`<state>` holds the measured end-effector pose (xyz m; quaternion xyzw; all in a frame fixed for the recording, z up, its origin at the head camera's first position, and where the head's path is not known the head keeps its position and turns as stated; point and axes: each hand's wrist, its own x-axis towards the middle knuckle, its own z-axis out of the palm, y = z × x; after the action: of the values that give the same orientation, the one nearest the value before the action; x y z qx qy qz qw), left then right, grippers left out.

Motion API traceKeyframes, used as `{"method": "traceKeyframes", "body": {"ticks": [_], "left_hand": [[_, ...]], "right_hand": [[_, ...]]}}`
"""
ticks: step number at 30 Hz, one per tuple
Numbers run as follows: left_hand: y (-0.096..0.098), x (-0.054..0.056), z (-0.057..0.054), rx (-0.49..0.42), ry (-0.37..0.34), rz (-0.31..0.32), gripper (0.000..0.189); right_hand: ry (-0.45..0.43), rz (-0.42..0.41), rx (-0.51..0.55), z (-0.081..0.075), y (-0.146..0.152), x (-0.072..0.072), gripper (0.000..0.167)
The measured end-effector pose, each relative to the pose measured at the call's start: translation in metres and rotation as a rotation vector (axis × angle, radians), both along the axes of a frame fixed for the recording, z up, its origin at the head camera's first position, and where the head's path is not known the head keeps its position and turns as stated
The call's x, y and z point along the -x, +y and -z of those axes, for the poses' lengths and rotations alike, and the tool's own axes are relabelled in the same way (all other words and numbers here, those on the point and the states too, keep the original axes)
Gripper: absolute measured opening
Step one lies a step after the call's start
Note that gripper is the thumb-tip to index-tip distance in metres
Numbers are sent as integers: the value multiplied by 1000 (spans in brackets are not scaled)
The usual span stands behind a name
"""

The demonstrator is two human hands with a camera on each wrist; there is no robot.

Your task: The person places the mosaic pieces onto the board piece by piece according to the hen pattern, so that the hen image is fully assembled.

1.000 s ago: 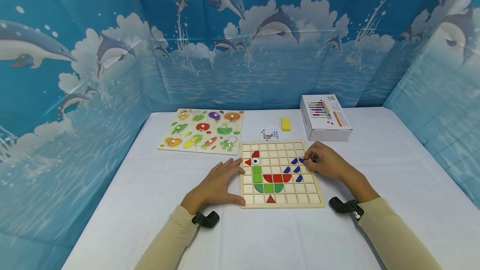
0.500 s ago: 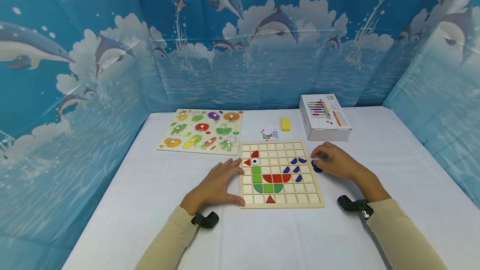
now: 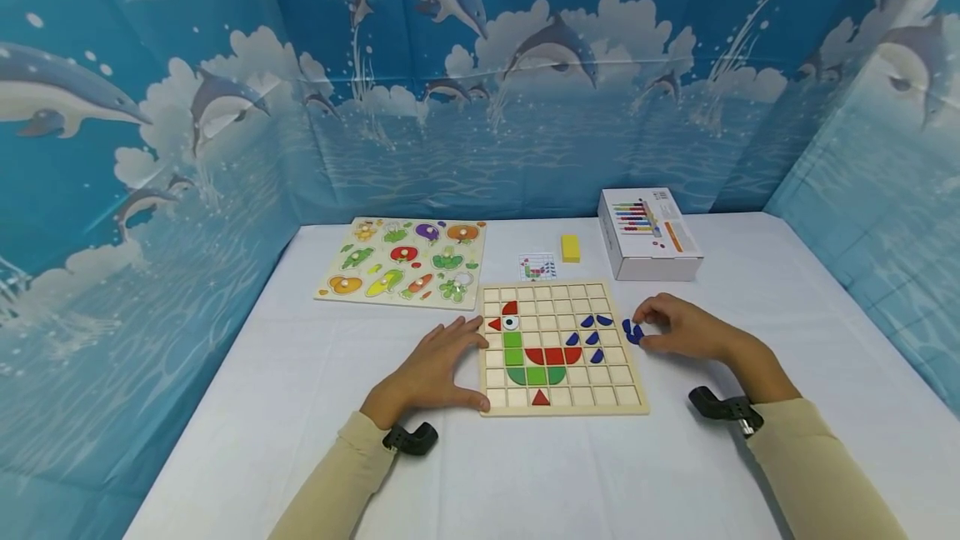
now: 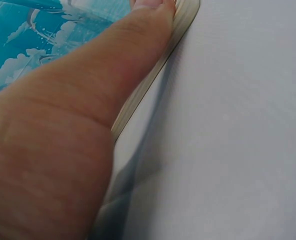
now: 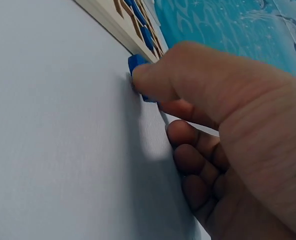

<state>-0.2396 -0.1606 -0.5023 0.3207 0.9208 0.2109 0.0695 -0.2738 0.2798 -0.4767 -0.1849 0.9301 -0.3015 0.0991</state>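
The wooden grid board (image 3: 564, 411) holds a bird-like pattern of red, green and blue pieces, with a round eye piece (image 3: 511, 323) near its upper left. My left hand (image 3: 431, 377) spreads at the board's left edge, fingertips and thumb on the rim; the left wrist view shows the thumb (image 4: 133, 45) along that edge. Just off the right edge, my right hand (image 3: 686, 327) pinches a blue half-round piece (image 5: 136, 62) between thumb and index finger, the fingertip partly hidden. Beside it lie other blue pieces (image 3: 627, 326). Several blue pieces (image 3: 592, 338) sit in the board's right-hand cells.
Behind the board lie a small pattern card (image 3: 537, 267) and a yellow block (image 3: 571, 248). A white printed box (image 3: 649, 236) stands at the back right. A vegetable puzzle board (image 3: 401, 263) lies back left. Dolphin-print curtains (image 3: 480, 148) surround the white table (image 3: 300, 407).
My right hand has let go of a blue piece in the board's upper right and moved right, off the board, to the blue pieces there. The left hand stays put.
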Motion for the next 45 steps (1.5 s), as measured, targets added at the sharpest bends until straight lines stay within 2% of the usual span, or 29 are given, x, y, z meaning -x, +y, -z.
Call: {"method": "traceKeyframes", "body": {"ticks": [7,12,21,30,45], "left_hand": [[-1,0,1,-1,2,-3,90],[-1,1,1,-5,2,-4,91],[-1,0,1,-5,2,-4,90],[-1,0,-1,-6,-7,-4,91],[-1,0,0,-14,-15,-3,91]], "right_hand": [[19,-6,7,1,4,-1,23],[12,20,37,2,3,-1,24],[70,90,26,5,2,0,20],[53,122,30,5,1,1,24],[89,117,13,3,1,-1,20]]}}
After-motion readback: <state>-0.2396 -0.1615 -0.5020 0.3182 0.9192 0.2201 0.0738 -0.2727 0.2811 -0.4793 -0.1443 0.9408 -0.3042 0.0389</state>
